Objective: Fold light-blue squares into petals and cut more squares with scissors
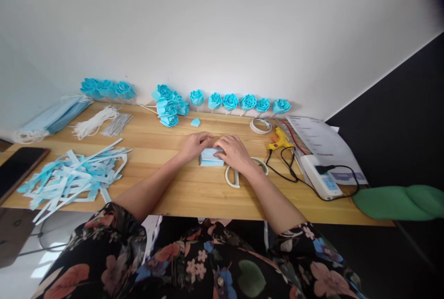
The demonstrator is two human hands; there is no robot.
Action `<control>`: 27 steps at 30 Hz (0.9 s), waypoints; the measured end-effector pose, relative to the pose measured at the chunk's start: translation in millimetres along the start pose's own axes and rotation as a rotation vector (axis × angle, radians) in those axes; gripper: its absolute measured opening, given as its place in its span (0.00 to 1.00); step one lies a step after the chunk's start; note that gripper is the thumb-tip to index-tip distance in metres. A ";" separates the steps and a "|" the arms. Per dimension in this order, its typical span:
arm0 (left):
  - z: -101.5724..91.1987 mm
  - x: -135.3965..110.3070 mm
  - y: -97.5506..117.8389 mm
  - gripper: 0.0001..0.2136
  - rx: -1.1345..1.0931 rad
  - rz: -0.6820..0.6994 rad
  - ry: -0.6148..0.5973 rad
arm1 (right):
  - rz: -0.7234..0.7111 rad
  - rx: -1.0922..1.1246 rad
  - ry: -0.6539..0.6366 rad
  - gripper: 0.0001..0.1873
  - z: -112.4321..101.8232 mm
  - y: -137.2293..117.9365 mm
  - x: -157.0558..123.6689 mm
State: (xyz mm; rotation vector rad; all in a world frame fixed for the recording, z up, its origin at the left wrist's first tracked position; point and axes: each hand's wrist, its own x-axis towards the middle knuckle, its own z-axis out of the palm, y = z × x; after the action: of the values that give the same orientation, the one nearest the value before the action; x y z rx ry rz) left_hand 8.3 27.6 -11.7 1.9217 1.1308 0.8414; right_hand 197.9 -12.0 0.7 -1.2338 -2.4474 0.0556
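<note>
My left hand [195, 144] and my right hand [233, 152] meet over a small stack of light-blue fabric pieces [210, 158] on the wooden table [194, 192]. Both hands have their fingers curled and pinched on the top piece of the stack. White-handled scissors [237, 175] lie just under my right wrist. A row of finished blue fabric roses [239, 101] on sticks stands along the wall behind.
Cut blue and white strips [74, 175] lie at the left, with white ear loops [93, 123], face masks [52, 118] and a dark phone [17, 167]. To the right are a tape roll [261, 125], a yellow glue gun [280, 140], a power strip [321, 180], papers [321, 144].
</note>
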 end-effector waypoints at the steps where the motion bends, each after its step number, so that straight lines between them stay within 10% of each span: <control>1: -0.1 0.0 -0.2 0.15 0.002 0.004 0.000 | -0.006 -0.001 -0.001 0.10 0.5 0.5 -0.1; 27: -4.6 -4.3 11.0 0.15 -0.142 0.098 -0.006 | 0.015 0.150 0.080 0.02 2.8 1.2 0.1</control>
State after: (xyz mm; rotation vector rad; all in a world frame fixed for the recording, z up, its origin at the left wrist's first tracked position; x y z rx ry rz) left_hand 7.4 21.2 -0.8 1.8725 0.9528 0.9424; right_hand 197.8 -10.8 -2.1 -1.1668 -2.3204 0.1867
